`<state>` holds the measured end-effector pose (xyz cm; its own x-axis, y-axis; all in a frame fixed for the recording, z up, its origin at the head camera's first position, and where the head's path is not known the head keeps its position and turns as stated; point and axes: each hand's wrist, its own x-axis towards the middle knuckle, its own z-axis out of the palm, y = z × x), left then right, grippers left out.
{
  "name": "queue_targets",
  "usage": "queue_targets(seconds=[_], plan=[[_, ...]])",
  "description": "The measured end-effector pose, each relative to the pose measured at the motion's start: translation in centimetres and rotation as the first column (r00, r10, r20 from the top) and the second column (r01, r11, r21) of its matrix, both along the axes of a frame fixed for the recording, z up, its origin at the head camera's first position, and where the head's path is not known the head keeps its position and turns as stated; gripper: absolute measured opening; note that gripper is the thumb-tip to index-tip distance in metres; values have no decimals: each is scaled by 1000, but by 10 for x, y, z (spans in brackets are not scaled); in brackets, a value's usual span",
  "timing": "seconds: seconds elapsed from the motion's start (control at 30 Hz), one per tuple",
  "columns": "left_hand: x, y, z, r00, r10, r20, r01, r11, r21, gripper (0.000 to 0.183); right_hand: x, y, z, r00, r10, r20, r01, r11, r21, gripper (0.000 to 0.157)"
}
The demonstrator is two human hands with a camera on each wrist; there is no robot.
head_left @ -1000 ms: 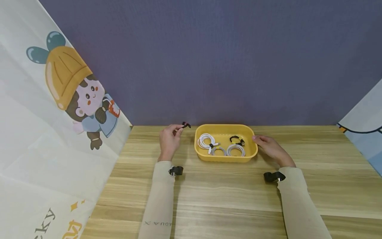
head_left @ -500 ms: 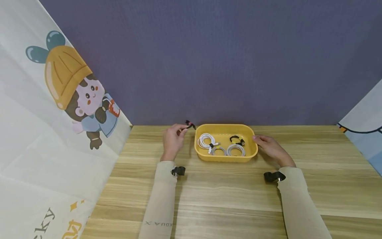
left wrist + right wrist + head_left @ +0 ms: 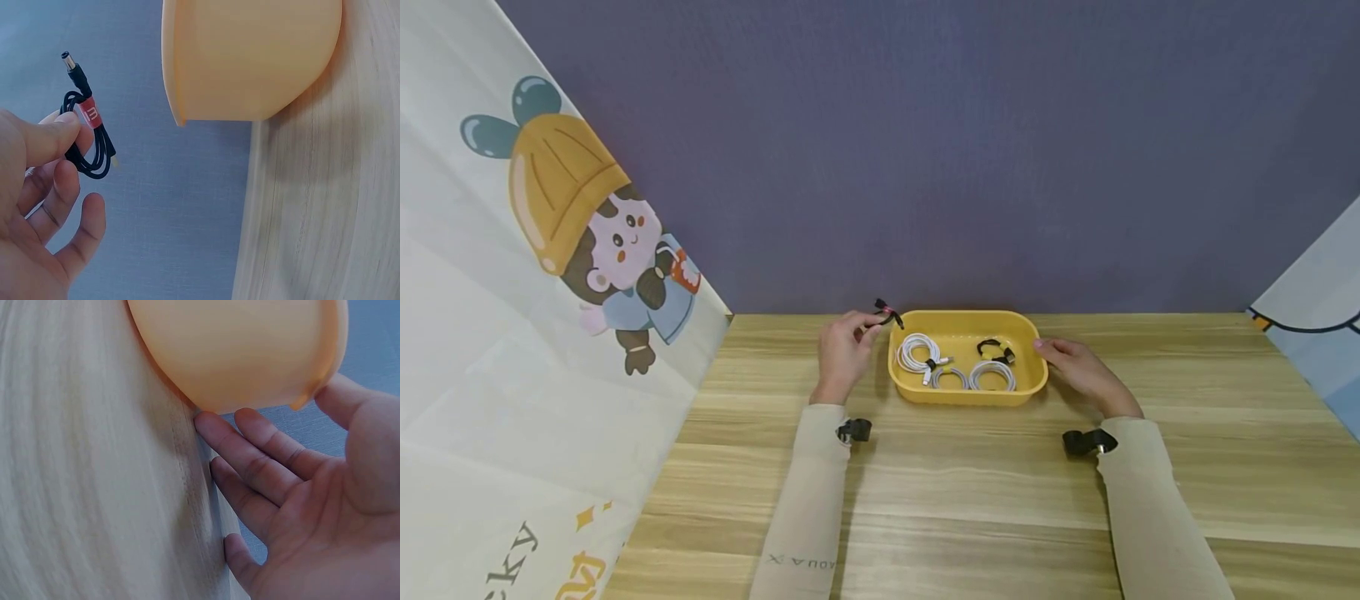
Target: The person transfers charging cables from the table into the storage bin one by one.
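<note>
Between thumb and fingertips, my left hand (image 3: pixel 842 357) pinches a small coiled black cable (image 3: pixel 90 112) with a red label and a metal barrel plug pointing up. In the head view this cable overlaps the left back corner of the yellow plastic basket (image 3: pixel 966 399). At the basket's right end, my right hand (image 3: pixel 1086 375) holds it, thumb over the rim and fingertips (image 3: pixel 209 425) against the outer wall. Inside the basket lie a coiled white cable (image 3: pixel 912 364) with a black tie, two grey coiled cables (image 3: pixel 992 389) and a black cable (image 3: pixel 983 345) with a yellow label.
The basket stands on a wood-grain table (image 3: pixel 970 500), close to its back edge. Behind rises a dark blue-grey panel (image 3: pixel 925 167). A white sheet with a cartoon figure (image 3: pixel 602 225) hangs at the left, another printed sheet (image 3: pixel 1322 333) at the right.
My left hand has moved right with the black cable, from left of the basket to its left back corner. The right hand and the basket have stayed in place.
</note>
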<state>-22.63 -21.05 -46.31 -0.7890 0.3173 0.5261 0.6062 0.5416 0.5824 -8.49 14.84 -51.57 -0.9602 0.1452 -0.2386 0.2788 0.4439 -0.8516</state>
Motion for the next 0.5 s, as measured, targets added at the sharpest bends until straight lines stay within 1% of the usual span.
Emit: queue_targets(seconds=[0.5], plan=[[3,6,-1,999,-46,-15,46,999,-9,11,0,0,0,1000,-3,-1,3,1000,18,81]])
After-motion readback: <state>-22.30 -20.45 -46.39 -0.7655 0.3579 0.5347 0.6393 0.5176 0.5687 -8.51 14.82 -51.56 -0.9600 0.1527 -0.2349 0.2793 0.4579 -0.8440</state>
